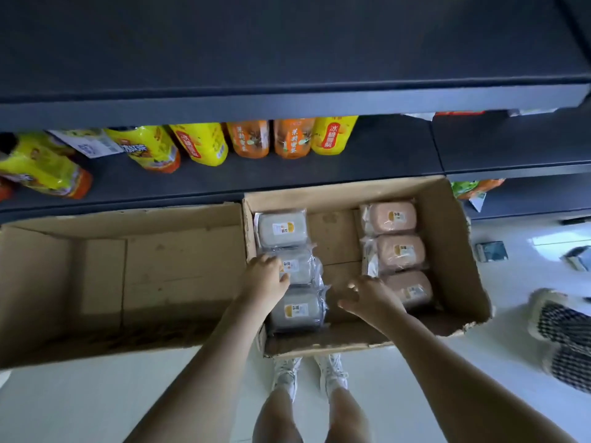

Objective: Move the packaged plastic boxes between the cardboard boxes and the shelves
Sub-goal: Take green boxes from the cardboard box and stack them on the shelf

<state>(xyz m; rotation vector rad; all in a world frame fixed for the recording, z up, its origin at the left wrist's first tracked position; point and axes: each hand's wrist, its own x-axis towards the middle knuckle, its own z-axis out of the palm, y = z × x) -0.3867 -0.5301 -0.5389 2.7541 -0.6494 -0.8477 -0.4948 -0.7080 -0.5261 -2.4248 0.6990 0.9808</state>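
I stand on a pale, glossy floor (96,394) in soft light. Dark grey shelving (287,103) rises in front of me, tier above tier, and a brighter patch (556,246) lies on the floor to my right.

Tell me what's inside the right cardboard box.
Three grey packs, three pink packs. Left hand partly covers the middle grey pack, right hand the nearest pink pack.
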